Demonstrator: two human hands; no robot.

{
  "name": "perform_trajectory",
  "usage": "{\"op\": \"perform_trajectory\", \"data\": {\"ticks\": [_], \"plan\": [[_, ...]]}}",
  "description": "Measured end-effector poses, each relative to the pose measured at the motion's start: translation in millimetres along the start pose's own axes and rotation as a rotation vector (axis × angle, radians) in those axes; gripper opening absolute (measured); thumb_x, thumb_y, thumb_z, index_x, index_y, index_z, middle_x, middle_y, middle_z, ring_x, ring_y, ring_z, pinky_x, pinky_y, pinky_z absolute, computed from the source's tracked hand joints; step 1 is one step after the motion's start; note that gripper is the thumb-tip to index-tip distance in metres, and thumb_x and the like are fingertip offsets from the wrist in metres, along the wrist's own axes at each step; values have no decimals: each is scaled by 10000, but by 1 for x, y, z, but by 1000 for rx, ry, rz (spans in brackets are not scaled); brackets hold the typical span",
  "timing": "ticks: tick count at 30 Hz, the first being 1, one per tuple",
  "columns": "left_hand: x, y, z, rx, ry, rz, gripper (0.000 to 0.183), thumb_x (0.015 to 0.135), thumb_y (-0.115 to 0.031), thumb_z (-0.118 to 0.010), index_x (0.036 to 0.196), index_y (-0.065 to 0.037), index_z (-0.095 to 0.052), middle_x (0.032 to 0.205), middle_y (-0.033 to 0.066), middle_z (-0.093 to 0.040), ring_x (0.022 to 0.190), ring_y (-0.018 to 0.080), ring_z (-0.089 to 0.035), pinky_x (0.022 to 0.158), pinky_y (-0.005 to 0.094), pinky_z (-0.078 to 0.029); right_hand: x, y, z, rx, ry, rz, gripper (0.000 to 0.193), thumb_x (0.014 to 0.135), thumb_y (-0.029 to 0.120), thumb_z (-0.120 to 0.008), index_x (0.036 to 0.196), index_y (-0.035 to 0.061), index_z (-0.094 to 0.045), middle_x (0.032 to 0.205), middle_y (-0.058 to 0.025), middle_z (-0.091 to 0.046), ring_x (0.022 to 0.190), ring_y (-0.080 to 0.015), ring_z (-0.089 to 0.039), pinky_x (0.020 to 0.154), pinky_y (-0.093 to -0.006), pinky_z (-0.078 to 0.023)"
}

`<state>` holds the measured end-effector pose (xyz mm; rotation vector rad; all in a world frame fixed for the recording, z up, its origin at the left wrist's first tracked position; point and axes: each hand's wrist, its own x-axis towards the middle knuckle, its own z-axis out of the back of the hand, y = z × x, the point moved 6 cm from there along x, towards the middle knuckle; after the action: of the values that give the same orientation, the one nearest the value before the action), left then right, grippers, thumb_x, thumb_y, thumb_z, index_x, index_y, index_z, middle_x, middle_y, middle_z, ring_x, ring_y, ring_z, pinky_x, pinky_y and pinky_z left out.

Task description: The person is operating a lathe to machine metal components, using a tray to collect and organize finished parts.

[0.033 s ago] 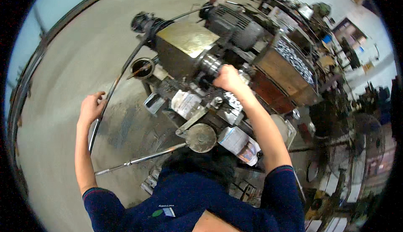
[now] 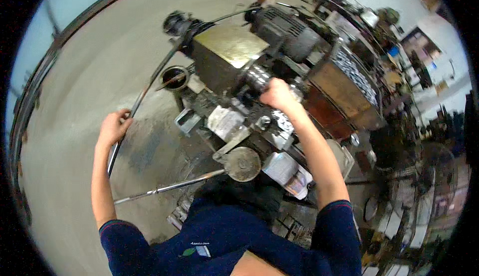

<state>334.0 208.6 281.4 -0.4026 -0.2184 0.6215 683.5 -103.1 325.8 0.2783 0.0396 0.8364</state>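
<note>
My left hand (image 2: 112, 127) is at the left beside a long dark metal bar (image 2: 145, 89). Its fingers are bent but apart, fingertips next to or lightly against the bar; no grip around it shows. At the centre of the machine, my right hand (image 2: 277, 95) is closed in front of the shiny round spindle (image 2: 257, 78). Whatever its fingers hold is hidden behind the hand. Below it, a small metal post (image 2: 263, 122) and a flat arm (image 2: 232, 143) stand on the machine. A round metal disc (image 2: 242, 163) sits close to my body, with a long rod (image 2: 174, 188) reaching left.
A brass-coloured plate (image 2: 232, 45) tops the machine housing, with a motor (image 2: 287, 32) behind. To the right, a box (image 2: 344, 94) holds many small metal parts. A round pot (image 2: 175, 78) of dark liquid stands at the left. A printed container (image 2: 288, 173) lies near my right arm.
The machine and both hands have shifted slightly right in the view together. My left fingertips are a little closer to the bar; my right hand stays at the spindle.
</note>
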Motion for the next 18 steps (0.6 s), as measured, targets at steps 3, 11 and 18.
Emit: {"op": "perform_trajectory", "data": {"ticks": [3,11,18], "plan": [[-10,-1,-22,-129,60,128,332,767,-249,-606,968,12,-566,806,204,-615,777,356,-598,691,450,-468,2,-14,-2,191,-51,-65,274,545,215,-631,646,-39,-620,645,-215,-589,642,-338,-621,638,-382,-503],[40,77,-4,460,-86,66,123,698,-144,-556,744,-33,-581,704,188,-609,681,361,-605,609,455,-475,9,-9,15,175,-83,-145,289,561,212,-584,651,-62,-580,700,-274,-564,702,-399,-585,667,-413,-459],[97,127,21,693,-37,151,201,698,-103,-560,888,-74,-620,816,158,-641,772,316,-627,669,415,-504,12,-2,14,151,-104,-119,241,572,195,-592,697,-7,-631,859,-229,-600,807,-369,-597,733,-382,-472]]}}
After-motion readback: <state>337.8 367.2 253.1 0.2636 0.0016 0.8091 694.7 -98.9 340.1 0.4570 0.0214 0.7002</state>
